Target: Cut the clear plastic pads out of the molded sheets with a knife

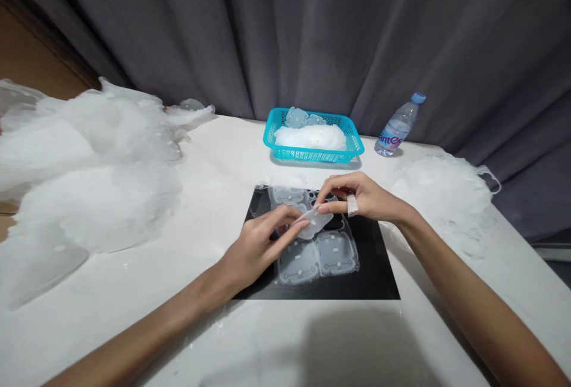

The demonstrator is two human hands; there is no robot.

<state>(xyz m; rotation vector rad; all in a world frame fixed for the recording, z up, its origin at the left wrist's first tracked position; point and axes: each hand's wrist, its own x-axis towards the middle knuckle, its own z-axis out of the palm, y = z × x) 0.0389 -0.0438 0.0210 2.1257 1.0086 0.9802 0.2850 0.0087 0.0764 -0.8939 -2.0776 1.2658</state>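
Between my two hands is a small translucent plastic piece (316,224), squarish with rounded corners, raised above a black mat (379,274). My left hand (265,235) pinches its left edge between thumb and fingers. At its upper right edge, my right hand (352,194) pinches too; a whitish wrap circles one of its fingers. Beneath lies a moulded translucent sheet (298,261) of similar rounded panels, flat on the mat. Near the right hand, the sheet has openings where the black shows through. My hands partly cover the sheet's middle.
A turquoise basket (312,154) at the back holds white material and loose translucent pieces (297,118). A water bottle (395,128) stands right of it. White filmy sheets are heaped at left (98,167) and right (446,197). A grey curtain (312,30) hangs behind the white table (205,327).
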